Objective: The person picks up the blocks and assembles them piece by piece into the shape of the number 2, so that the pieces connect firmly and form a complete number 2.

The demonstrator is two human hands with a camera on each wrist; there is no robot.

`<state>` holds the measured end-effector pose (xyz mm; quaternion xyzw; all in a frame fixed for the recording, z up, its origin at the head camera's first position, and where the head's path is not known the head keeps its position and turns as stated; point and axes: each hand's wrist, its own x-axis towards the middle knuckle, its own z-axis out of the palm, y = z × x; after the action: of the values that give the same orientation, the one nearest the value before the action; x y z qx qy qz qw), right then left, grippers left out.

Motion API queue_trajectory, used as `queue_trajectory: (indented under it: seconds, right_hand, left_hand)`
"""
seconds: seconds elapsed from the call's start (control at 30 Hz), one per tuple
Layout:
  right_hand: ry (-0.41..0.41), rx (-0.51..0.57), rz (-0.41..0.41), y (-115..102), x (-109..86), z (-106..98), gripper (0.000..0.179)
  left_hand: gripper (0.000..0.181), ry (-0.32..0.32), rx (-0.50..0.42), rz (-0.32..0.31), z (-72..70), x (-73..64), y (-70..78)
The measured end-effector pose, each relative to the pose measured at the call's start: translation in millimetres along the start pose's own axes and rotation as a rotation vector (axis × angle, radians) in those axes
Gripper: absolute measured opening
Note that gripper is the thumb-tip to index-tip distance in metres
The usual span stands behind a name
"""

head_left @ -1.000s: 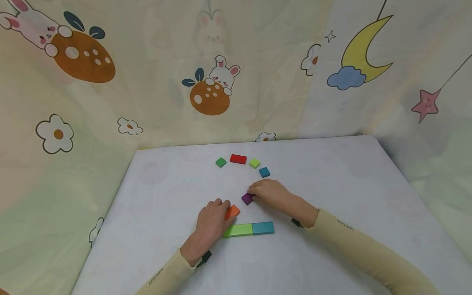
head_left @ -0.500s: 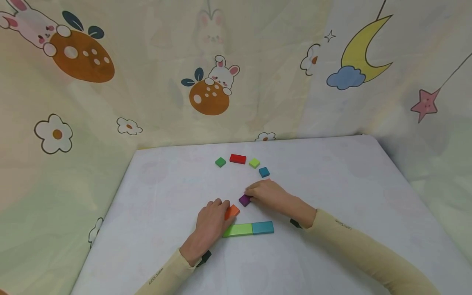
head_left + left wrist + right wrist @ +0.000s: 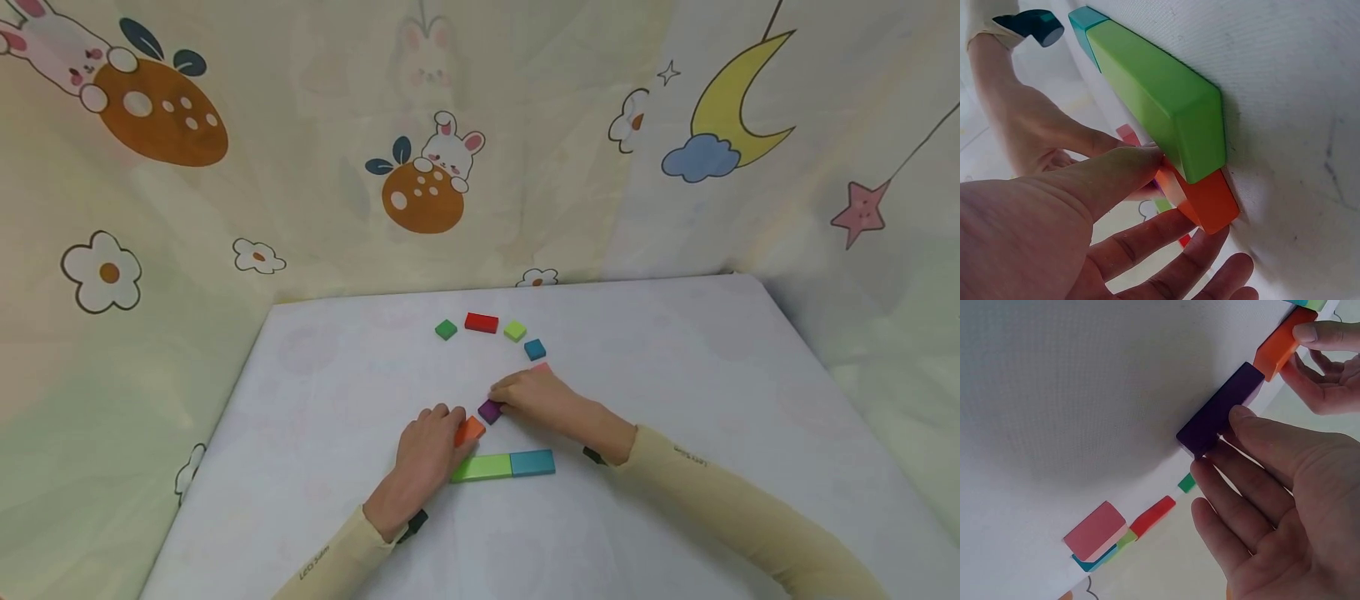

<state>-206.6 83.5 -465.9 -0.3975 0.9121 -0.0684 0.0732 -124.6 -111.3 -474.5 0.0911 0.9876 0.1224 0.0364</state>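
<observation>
Holding the purple block [image 3: 1219, 412]: the right hand [image 3: 542, 400] has it pinched between thumb and fingertips, a narrow grip; the block sits just below the middle of the head view.
Purple block's feel: probably light and stiff, judging by its crisp edges; its smooth faces may slip a little, but it looks hard to break.
Best hold on purple: the two long sides, about midway, keeping fingertips off the end that faces the orange block [image 3: 1213, 209].
Left hand [image 3: 427, 450]: thumb and fingers pinch the orange block, left of centre near the bottom of the head view.
Orange block's feel: likely the same rigid, light stuff; a gentle press should steady it.
Orange's neighbours: purple lies just beside one end, contact unclear; the light-green block [image 3: 482, 468] is close below, and the teal block [image 3: 532, 463] meets that one's right end.
Pink block [image 3: 1096, 532]: lower left of the right wrist view; being light, it could shift if brushed.
</observation>
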Motion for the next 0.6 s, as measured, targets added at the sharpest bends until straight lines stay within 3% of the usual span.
queue_trajectory:
  seconds: [0.6]
  right_hand:
    - [0.035,-0.034,-0.053,-4.1,0.5,4.1,0.032]
  left_hand:
    - [0.043,-0.002,0.007,-0.008,2.0,0.7,0.0]
